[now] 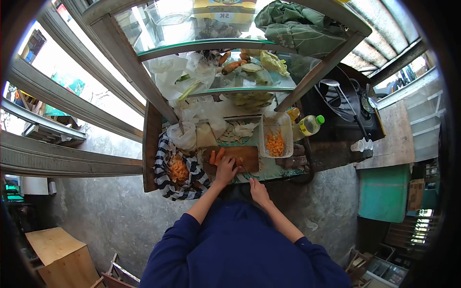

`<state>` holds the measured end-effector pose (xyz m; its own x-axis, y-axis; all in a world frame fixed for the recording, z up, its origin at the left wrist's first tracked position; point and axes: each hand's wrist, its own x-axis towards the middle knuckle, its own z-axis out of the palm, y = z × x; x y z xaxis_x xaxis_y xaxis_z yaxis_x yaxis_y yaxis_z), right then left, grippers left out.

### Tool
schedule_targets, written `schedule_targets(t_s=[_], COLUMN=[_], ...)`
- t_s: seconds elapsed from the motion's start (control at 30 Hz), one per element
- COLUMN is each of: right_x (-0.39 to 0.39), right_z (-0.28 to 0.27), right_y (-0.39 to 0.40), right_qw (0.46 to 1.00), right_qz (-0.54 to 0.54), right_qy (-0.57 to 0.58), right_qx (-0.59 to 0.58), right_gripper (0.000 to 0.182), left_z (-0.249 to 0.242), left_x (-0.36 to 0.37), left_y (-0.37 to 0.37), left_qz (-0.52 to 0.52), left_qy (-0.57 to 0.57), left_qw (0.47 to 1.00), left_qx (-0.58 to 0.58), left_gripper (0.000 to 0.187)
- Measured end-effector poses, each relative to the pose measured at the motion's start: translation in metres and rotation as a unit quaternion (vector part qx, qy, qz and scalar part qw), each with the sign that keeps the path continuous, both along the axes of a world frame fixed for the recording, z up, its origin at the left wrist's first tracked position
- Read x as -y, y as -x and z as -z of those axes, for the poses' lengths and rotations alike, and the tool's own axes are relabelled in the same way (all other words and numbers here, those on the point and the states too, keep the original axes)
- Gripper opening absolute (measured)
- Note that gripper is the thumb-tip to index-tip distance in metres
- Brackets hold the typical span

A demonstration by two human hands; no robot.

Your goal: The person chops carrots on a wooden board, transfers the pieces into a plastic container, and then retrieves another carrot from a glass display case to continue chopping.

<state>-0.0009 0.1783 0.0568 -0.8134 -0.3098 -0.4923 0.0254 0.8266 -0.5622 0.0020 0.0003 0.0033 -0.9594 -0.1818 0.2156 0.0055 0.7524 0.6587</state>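
A wooden cutting board (248, 152) lies near the front edge of the worktop. My left hand (226, 171) is on the board, its fingers curled down on a carrot (238, 162). More carrot pieces (220, 155) lie by its fingertips. My right hand (259, 191) is closed around the handle of a knife (245, 168), its thin blade angled toward the carrot at the board's right part. Behind and right of the board, a clear plastic container (290, 126) holds diced carrot (275, 145). To the left, carrot peelings (178, 170) sit on a black-and-white striped cloth (166, 186).
Plastic bags (182, 136) crowd the board's far left. An oil bottle (311, 125) with a green cap stands at right, near a gas stove (367, 126) with a ladle (346, 102). Glass shelves (216, 49) with vegetables overhang the worktop. A wooden box (60, 249) stands on the floor.
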Motion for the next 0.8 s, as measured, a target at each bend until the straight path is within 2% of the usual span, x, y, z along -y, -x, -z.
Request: schedule_targets(t_s=[0.17,0.23,0.8], right_x=[0.004,0.005,0.006], right_z=[-0.006,-0.009,0.004], right_y=[0.009,0.011,0.026], right_qw=[0.999,0.998,0.995], right_qz=[-0.020,-0.030,-0.087], right_qy=[-0.025,-0.029,-0.024], right_qx=[0.030,0.042,0.046], right_gripper=[0.047,0.048,0.051], left_z=[-0.004,-0.006,-0.003], left_x=[-0.001,-0.001,-0.007], left_y=[0.001,0.001,0.002], left_qz=[-0.007,0.003,-0.011], left_qy=[-0.010,0.018,0.017], left_qw=[1.000,1.000,1.000], left_qx=[-0.017,0.018,-0.010], left_gripper=[0.038,0.041,0.037])
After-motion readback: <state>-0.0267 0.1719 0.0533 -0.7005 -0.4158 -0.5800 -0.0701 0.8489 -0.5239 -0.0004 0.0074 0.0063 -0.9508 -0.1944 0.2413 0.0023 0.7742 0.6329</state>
